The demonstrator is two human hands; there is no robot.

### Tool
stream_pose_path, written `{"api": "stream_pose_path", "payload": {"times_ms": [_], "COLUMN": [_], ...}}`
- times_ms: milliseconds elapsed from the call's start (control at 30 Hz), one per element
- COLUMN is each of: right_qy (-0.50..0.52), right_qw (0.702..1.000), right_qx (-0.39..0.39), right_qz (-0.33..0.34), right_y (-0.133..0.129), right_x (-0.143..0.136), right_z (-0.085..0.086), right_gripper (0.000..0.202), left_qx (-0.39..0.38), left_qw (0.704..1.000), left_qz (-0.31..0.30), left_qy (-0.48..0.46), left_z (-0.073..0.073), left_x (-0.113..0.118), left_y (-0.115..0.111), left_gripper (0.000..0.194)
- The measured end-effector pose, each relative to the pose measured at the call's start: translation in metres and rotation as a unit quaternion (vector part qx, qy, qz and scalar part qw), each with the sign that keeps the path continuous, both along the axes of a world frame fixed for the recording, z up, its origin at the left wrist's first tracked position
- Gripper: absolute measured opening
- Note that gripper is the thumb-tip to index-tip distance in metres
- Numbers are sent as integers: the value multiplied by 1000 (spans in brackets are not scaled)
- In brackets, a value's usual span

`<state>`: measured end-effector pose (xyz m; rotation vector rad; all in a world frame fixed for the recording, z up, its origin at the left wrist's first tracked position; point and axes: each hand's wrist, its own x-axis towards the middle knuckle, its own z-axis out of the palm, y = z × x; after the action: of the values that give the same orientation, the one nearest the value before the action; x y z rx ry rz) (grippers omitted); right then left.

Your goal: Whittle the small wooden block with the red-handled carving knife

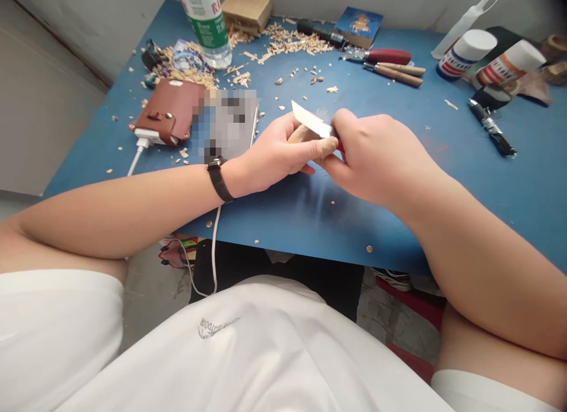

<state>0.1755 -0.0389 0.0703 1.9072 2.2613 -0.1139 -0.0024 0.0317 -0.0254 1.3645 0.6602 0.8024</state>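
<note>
While the left hand [283, 143] grasps a small piece of wood [305, 141] near the frame's upper centre, the right hand [376, 149] grips a knife [311, 120], its blade angled across the wood toward the upper left.

I see the small wood piece [301, 134] lying inside my left grip [287, 149], pale brown and rounded where it shows, most of its shape covered by fingers. The knife [311, 120] sits in my right grip [343, 143]: a bright, flat metal blade with a slanted, pointed end, reaching out of that grip over the wood piece, its tip above my left grip. A sliver of red handle shows right at the right grip.
</note>
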Motion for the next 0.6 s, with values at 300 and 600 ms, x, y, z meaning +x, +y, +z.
{"api": "stream_pose_path", "payload": {"times_ms": [300,600], "right_qy": [-29,-55], "right_qw": [999,998], "right_qx": [24,8], "right_qz": [5,0], "right_y": [-2,-5], "right_x": [1,-2], "right_z": [4,11], "right_gripper": [37,29], "left_qx": [45,119], "left_qw": [999,992], "left_qz": [-4,40], "left_qy": [12,30], "left_z": [1,-6], "left_x": [0,5], "left_y": [-5,-10], "left_gripper": [77,82]}}
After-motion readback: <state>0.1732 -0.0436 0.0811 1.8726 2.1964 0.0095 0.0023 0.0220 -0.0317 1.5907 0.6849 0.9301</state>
